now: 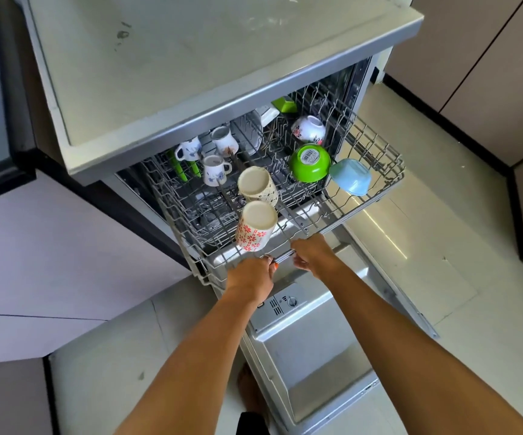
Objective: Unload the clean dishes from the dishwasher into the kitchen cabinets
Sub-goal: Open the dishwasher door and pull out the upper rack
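The dishwasher's upper wire rack (376, 196) is slid out over the lowered door (313, 350). My left hand (250, 276) and my right hand (313, 255) both grip the metal bar along the rack's front edge. In the rack stand a red-flowered tumbler (253, 230) and a cream patterned tumbler (258, 186), both upside down. Behind them sit three small blue-flowered cups (214, 171). On the right lie a green bowl (309, 163), a light blue bowl (351, 177) and a white flowered bowl (308, 128), all upside down.
A pale countertop (206, 58) covers the dishwasher. Brown cabinet fronts (486, 73) line the right wall. A grey cabinet front (49, 262) stands to the left. Light floor tiles (426, 246) surround the open door. A foot (249, 390) shows beside the door.
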### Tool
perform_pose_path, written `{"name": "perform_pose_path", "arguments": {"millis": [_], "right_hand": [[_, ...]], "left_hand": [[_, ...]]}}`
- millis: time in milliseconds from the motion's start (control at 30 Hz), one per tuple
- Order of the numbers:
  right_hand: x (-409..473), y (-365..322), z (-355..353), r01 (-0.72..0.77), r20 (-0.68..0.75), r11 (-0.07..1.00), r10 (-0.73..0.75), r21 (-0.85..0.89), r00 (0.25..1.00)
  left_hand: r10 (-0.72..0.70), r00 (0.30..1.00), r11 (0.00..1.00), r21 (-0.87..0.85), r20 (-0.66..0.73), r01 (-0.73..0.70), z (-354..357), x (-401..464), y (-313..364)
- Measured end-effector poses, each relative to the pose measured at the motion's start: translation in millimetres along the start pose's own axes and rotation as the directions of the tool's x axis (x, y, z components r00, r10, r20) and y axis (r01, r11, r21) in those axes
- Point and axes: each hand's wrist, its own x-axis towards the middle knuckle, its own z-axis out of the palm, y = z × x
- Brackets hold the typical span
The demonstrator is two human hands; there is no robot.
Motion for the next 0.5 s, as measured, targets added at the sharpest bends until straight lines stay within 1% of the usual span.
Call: {"name": "perform_pose_path", "arguments": {"millis": [33, 100, 133, 233, 300, 400, 500], "right_hand": [[-3.2, -1.4, -1.9, 0.025, -0.016, 0.995, -0.027, -0.096, 1.000], [-12.5, -6.0, -8.5, 0.085, -0.047, 0.953, -0.103, -0.291, 0.994], [-18.8, -10.2, -11.8, 0.103, -0.054, 0.938, -0.128, -0.330, 0.990], [-41.8, -30.3, -20.7, 0.114, -0.084, 0.935, -0.150, -0.335, 0.985], [-57.0, -46.7, -23.9, 0.137, -0.099, 0.935, -0.178, -0.327, 0.979], [-86.2, -72.1, -27.2, 0.210, -0.128, 0.922, -0.263, -0.325, 0.956], [-121.3, -95.2, -30.7, 0.288, -0.176, 0.885, -0.370, -0.367, 0.912]], "left_hand": [[-0.005, 1.000, 0.998, 0.059, -0.015, 0.005, -4.6, -1.9, 1.7], [0.000, 0.999, 0.993, 0.121, -0.042, 0.005, -16.2, -7.8, 5.8], [0.007, 0.999, 0.991, 0.134, -0.052, 0.000, -22.9, -10.7, 7.9], [0.015, 0.996, 0.992, 0.125, -0.093, -0.003, -47.1, -18.2, 10.3], [0.032, 0.989, 0.993, 0.119, -0.145, -0.015, -61.5, -21.2, 10.6], [0.054, 0.963, 0.995, 0.090, -0.263, -0.032, -86.4, -35.5, 13.8], [0.070, 0.937, 0.997, 0.051, -0.343, -0.056, -114.2, -57.6, 19.1]]}}
